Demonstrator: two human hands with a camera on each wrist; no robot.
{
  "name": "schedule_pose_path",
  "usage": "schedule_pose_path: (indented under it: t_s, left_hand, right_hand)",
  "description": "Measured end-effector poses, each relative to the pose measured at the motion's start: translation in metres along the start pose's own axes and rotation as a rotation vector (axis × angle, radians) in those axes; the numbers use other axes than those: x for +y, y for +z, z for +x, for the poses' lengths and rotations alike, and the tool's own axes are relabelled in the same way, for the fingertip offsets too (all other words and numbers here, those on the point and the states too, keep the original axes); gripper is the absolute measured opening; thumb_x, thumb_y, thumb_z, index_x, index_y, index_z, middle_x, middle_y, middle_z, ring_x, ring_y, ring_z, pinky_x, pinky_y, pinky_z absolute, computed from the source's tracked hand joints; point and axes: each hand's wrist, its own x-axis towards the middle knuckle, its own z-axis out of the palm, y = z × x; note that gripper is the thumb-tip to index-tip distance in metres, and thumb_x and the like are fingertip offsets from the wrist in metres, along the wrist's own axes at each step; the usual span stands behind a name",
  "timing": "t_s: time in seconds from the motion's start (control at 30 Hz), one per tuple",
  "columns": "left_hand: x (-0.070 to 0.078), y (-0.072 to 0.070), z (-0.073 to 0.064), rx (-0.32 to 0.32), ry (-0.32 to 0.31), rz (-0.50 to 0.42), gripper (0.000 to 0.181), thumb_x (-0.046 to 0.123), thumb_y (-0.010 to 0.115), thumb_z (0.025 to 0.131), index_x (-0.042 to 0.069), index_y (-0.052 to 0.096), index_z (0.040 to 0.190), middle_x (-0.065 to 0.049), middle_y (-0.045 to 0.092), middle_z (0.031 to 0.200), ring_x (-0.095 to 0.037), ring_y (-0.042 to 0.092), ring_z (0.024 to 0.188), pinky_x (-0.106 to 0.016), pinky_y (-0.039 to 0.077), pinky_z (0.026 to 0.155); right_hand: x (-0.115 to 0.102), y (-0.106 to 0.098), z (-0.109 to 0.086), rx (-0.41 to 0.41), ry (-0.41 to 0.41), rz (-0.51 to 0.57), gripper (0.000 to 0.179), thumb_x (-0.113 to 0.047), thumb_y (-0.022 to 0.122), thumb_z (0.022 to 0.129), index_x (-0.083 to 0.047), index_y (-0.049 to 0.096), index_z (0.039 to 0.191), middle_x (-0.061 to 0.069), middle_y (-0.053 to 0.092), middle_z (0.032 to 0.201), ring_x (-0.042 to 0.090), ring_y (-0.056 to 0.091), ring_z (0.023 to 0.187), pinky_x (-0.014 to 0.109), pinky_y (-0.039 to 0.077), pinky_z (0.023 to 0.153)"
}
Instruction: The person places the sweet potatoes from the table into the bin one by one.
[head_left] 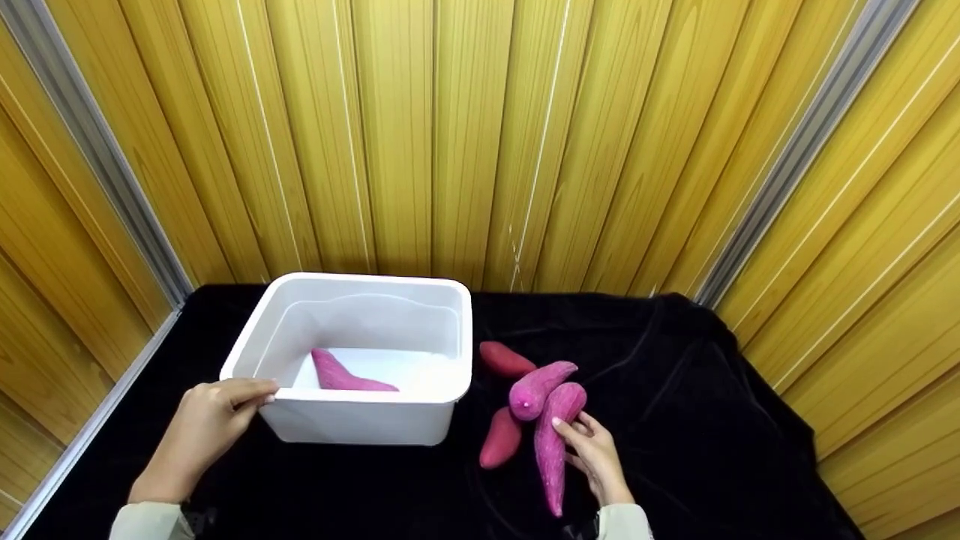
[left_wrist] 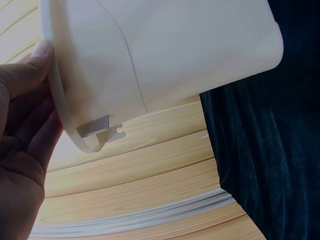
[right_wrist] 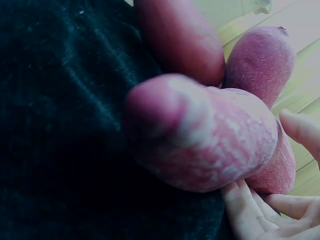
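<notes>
A white plastic tub stands on the left, and my left hand pinches its front left rim between thumb and fingers. Inside the tub lies one purple sweet potato. To the right, my right hand grips a long purple sweet potato, thumb on top and fingers around its far side; the right wrist view shows its tapered end close up. Touching it is another purple sweet potato. Two redder sweet potatoes lie beside these, one behind and one at the front.
A black velvet cloth covers the table beneath everything. Yellow wood-patterned panels rise behind and at both sides, with grey metal strips at the corners. The tub wall stands just left of the sweet potatoes.
</notes>
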Motion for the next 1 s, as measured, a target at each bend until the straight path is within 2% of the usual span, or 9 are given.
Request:
schedule_pose_path:
  t_s: [0.3,0.73,1.0]
  left_hand:
    - [0.002,-0.001,-0.002,-0.027,-0.025,0.008,0.027,-0.008,0.084,0.059,0.008,0.078,0.08,-0.003,0.075,0.079,-0.023,0.072,0.075,-0.001,0.046,0.082]
    - [0.001,0.0,-0.002,-0.019,-0.021,0.007,0.029,-0.009,0.085,0.059,0.008,0.079,0.081,-0.003,0.076,0.08,-0.023,0.072,0.075,-0.005,0.05,0.08]
    - [0.0,0.002,-0.001,-0.002,-0.024,-0.018,0.031,-0.012,0.084,0.057,0.009,0.078,0.079,-0.002,0.075,0.079,-0.02,0.071,0.074,0.0,0.045,0.082]
  right_hand:
    - [0.0,0.002,0.001,0.011,-0.003,-0.028,0.083,-0.023,0.072,0.086,0.01,0.024,0.146,0.037,0.038,0.141,0.034,0.057,0.112,0.048,0.057,0.087]
    - [0.001,0.011,0.0,0.061,-0.019,-0.057,0.083,-0.021,0.071,0.087,0.011,0.022,0.146,0.042,0.033,0.141,0.041,0.056,0.116,0.046,0.058,0.084]
    - [0.003,0.015,-0.004,0.135,-0.071,-0.146,0.076,-0.025,0.071,0.087,0.009,0.034,0.143,0.036,0.044,0.137,0.04,0.058,0.114,0.043,0.058,0.083]
